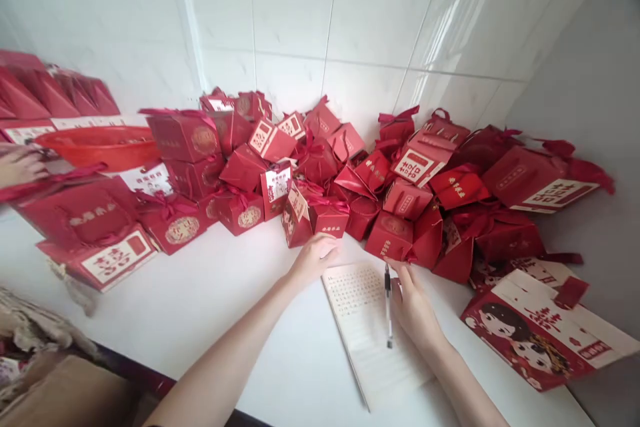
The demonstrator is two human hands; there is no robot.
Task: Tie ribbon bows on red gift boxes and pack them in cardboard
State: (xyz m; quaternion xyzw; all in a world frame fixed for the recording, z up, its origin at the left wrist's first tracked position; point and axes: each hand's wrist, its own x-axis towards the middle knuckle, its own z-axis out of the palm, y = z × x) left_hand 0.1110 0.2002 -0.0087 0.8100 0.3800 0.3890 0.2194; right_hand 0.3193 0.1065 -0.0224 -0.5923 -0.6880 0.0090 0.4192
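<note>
- Your left hand [317, 255] has its fingers against the near side of a box [330, 220] just beyond the notebook [363, 333]; you can't tell from here whether it is gripping or only touching.
- Your right hand [413, 300], half curled over the notebook's right side, has the pen [388, 310] along its thumb side; whether the fingers pinch it is unclear. The pen's black end points away from you.
- Your notebook lies open on the white table [200, 300], with rows of handwriting at its far end and blank lines nearer you.
- Beyond the notebook, red boxes with ribbons are heaped against the tiled wall [300, 20].
- Right of the notebook stands a picture box [530, 340] with two cartoon faces.
- Far left of it are an orange-red basin [95, 150] and another person's hand [20, 168].
</note>
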